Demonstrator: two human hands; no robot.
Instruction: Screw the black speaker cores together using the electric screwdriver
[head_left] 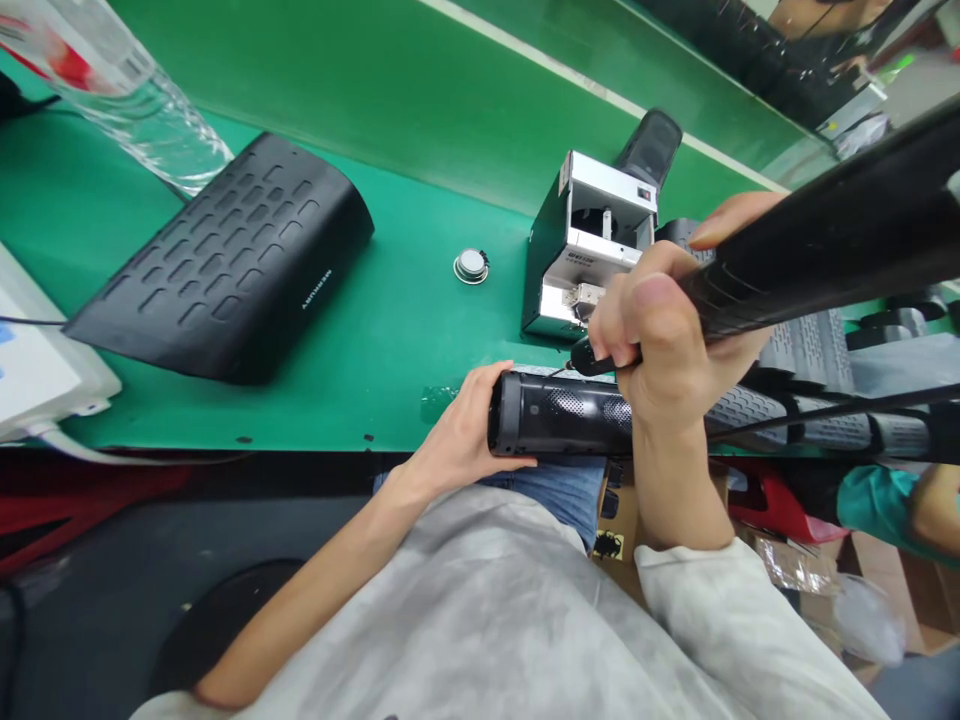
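Observation:
My left hand [466, 428] is closed on the left end of a long black perforated housing [566, 412] at the front edge of the green table. My right hand [667, 325] grips a black electric screwdriver [810, 235], its body reaching up to the right. The screwdriver's thin bit points down-left at the housing's far edge, near my left fingers; whether it touches a screw cannot be made out. Behind my right hand stands a silver and black screw feeder [592, 250], partly covered by that hand. The right part of the housing is hidden behind my right wrist.
A black ridged cover [240, 260] lies at left beside a plastic water bottle [127, 100]. A small round metal part [471, 265] sits mid-table. More grey ridged housings [806, 350] line the right, where a co-worker's teal sleeve [877, 505] shows. A white box [45, 350] is far left.

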